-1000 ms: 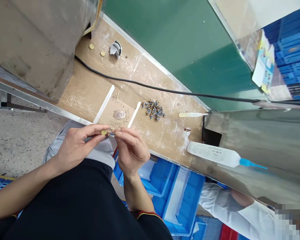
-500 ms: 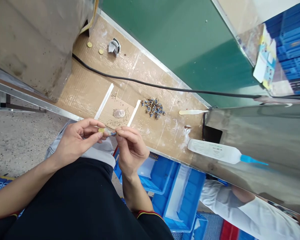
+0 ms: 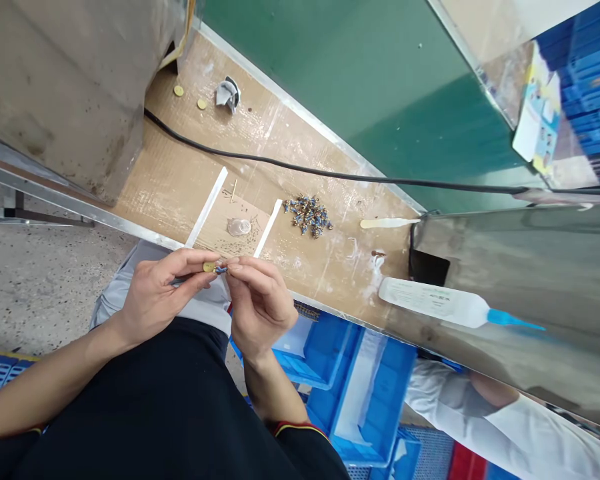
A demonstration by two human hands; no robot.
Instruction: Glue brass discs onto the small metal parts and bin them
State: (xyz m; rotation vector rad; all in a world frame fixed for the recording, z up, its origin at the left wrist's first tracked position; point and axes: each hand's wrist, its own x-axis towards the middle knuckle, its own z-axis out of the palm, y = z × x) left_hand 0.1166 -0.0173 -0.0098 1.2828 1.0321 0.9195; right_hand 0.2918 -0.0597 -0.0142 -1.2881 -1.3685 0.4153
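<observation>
Between the thumb and fingers of my left hand (image 3: 163, 290) is a small yellow disc (image 3: 209, 267). My right hand (image 3: 260, 303) pinches a tiny blue and metallic part (image 3: 221, 270), close against the disc; whether the two touch I cannot tell. Both hands are just off the bench's front edge, above my lap. On the bench, a heap of similar blue and brass-coloured parts (image 3: 309, 215) lies to the right. Straight ahead, a small clear cup (image 3: 239, 227) sits among scattered dark bits, between two white tape strips (image 3: 207, 207).
A black cable (image 3: 280, 164) crosses the bench. Two yellow discs (image 3: 179, 91) and crumpled grey material (image 3: 228, 94) lie at the back left. A white bottle with a blue nozzle (image 3: 433, 301) and a pale stick (image 3: 387, 223) are at right. Blue bins (image 3: 365, 407) stand below; another person's white clothing (image 3: 500, 420) shows.
My hands have drawn slightly closer together, bringing the blue part up near the yellow disc. My left hand has shifted a little to the right. The bench items stay in place.
</observation>
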